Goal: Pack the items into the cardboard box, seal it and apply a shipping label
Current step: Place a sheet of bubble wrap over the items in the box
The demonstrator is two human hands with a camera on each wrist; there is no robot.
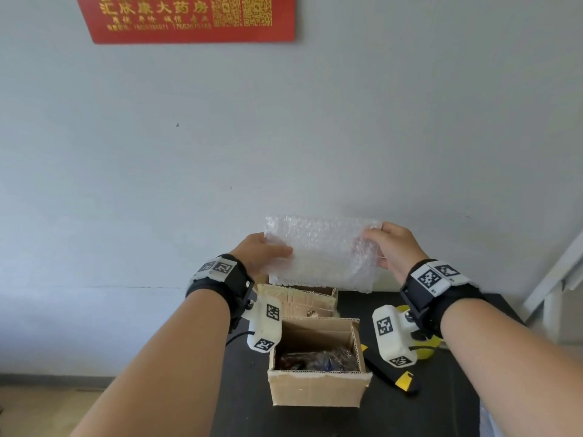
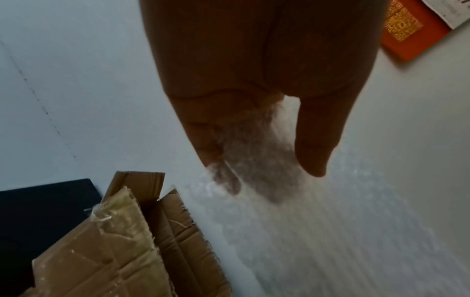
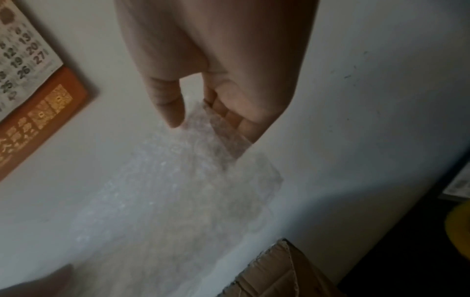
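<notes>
We see an open cardboard box (image 1: 318,387) standing on the black table (image 1: 441,402), close to its near edge and toward its left side. Its flaps stand up, and dark, glossy wrapped items (image 1: 318,361) lie at the bottom; what they are we cannot tell. Just behind it, toward the table's far edge, a second, flattened piece of cardboard (image 1: 299,299) with old tape on it leans up. To the right of the box a black and yellow utility knife (image 1: 392,373) lies on the table, and a yellow round object (image 1: 426,350) sits behind it, mostly hidden by the right wrist camera.

Above the box, both hands hold up a sheet of clear bubble wrap (image 1: 321,252), stretched between them in front of the pale wall (image 1: 284,137). Our left hand (image 1: 257,253) pinches the sheet's left edge, thumb in front and fingers behind it. Our right hand (image 1: 394,247) pinches the right edge the same way, thumb (image 3: 170,104) on one face and curled fingers (image 3: 236,116) on the other. The sheet hangs clear of the box, its lower edge just over the leaning cardboard. A red calendar board (image 1: 189,17) hangs high on the wall.
</notes>
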